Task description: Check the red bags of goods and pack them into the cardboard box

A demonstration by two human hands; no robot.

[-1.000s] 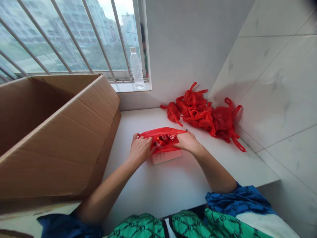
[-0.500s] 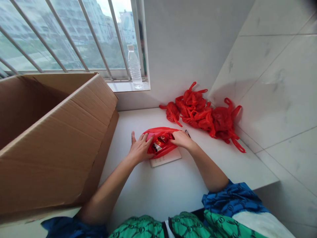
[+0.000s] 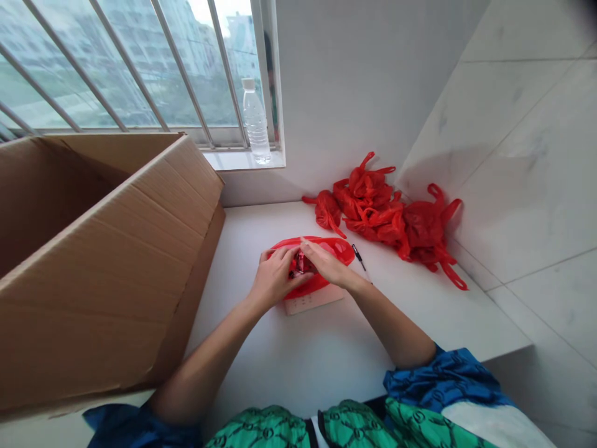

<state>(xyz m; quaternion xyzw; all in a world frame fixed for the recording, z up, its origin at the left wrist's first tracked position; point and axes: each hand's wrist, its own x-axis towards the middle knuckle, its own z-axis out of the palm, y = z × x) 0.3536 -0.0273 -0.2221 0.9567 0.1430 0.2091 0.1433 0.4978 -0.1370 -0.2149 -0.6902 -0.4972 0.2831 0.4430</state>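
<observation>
- An opened red bag [image 3: 345, 250] is laid at mid-tabletop, its mouth spread wide; red-wrapped sweets [image 3: 301, 264] are seen inside, between the two hands.
- The sweets are cupped by the left hand [image 3: 276, 274], its thumb held apart from its curved fingers; whether they are gripped cannot be told.
- The right hand [image 3: 329, 264] is reached over the bag's mouth from the right, fingers held together and tips brought close to the left fingers; whether anything is pinched beneath cannot be told.
- A booklet [image 3: 314, 301] is partly covered by the bag, its near edge left exposed.
- A pen [image 3: 358, 254] is set just beside the bag, on the right.
- Red bags [image 3: 377, 214] are heaped at the far right, against the walls; their contents are hidden by the plastic.
- The left side is taken up by a large cardboard box [image 3: 140, 274], open at the top, its floor hidden.
- White tabletop [image 3: 293, 354] is seen between box and booklet, and rightward to the corner by the tiled wall [image 3: 536, 155].
- A capped bottle [image 3: 255, 124] is stood upright on the far windowsill [image 3: 233, 162].
</observation>
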